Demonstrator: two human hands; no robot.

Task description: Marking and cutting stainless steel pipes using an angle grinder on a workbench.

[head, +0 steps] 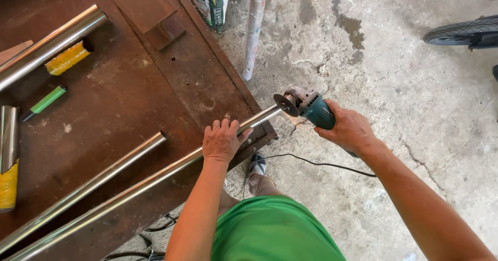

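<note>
A metal workshop: rusty steel workbench [129, 100], steel pipes [78, 193], angle grinder [308, 107], cracked concrete floor [415, 110].

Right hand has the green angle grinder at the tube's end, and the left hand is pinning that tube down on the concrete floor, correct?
Not quite: the head view shows the left hand pinning the tube on the rusty metal table, not the floor. The right hand does hold the grinder at its end.
</note>
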